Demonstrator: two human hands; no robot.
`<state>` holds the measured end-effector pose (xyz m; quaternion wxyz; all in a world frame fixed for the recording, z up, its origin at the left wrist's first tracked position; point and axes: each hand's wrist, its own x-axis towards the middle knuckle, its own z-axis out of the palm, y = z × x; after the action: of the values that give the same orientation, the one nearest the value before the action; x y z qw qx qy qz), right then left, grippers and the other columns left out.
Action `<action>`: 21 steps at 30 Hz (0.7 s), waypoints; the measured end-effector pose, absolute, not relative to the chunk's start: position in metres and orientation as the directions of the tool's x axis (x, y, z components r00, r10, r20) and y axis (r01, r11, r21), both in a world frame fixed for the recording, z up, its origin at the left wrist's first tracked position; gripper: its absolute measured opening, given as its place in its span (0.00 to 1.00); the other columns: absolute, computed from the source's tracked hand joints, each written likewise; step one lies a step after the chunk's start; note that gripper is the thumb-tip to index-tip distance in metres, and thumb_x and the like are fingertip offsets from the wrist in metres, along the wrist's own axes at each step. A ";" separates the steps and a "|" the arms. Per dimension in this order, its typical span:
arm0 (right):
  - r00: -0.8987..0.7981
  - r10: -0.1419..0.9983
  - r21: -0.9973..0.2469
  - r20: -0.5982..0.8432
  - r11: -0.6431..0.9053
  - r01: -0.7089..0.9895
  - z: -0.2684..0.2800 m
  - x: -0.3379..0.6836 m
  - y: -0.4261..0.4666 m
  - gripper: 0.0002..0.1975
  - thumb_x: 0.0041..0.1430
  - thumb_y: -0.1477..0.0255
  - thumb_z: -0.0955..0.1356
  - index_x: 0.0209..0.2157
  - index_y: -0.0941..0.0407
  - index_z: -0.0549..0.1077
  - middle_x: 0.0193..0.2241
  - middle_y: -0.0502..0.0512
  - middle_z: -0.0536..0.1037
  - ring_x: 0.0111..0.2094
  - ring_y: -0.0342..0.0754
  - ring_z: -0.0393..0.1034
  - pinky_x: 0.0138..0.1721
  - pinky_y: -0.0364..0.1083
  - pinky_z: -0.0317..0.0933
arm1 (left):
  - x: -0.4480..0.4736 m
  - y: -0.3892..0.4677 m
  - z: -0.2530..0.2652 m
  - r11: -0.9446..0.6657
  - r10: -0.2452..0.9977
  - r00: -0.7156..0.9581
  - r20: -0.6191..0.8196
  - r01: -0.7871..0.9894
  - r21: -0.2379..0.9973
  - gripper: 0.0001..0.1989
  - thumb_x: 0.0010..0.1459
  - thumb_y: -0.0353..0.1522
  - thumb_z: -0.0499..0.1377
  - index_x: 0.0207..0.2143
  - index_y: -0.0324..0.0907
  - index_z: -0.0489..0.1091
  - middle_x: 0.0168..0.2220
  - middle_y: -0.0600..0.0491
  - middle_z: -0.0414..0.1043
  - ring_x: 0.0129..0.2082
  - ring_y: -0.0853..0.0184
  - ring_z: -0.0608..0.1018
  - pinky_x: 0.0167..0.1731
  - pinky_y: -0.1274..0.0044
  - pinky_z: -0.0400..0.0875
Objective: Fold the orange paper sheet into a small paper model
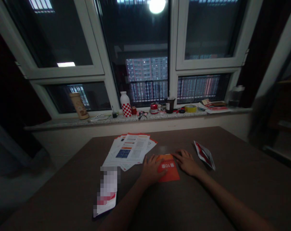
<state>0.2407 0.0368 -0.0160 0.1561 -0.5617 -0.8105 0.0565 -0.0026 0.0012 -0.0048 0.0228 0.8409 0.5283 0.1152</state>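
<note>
An orange-red sheet of paper [171, 175], apparently folded, lies on the brown table with white printed characters upside down to me. My left hand [152, 169] rests over its left side, fingers stretched out and thumb across the lower part. At the far right corner of the sheet, the fingertips of my right hand [186, 162] touch the edge, with the fingers extended and the palm down. Just right of that hand stands a folded paper [204, 154] with red and white faces, partly opened. A fanned pile of printed sheets [135, 149] with orange edges lies beyond my left hand.
A phone-like object [106, 195], partly blurred out, lies on the table [73, 179] left of my left forearm. Along the windowsill [102, 121] stand a tan flask [79, 106], a red-checked white bottle [125, 104], a dark cup [169, 106] and yellow tape [190, 108].
</note>
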 end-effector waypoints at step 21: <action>-0.299 0.929 -0.376 0.220 0.363 0.852 -0.014 0.244 0.038 0.20 0.60 0.57 0.65 0.53 0.43 0.71 0.55 0.55 0.67 0.56 0.57 0.58 0.56 0.56 0.54 | -0.002 -0.001 -0.001 -0.443 0.892 0.416 0.178 0.881 0.165 0.31 0.60 0.54 0.48 0.61 0.51 0.61 0.66 0.50 0.55 0.66 0.52 0.56 0.62 0.50 0.43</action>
<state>0.2440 0.0381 -0.0144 0.2028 -0.5564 -0.8003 0.0940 -0.0017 -0.0013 -0.0012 0.0231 0.8410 0.5271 0.1201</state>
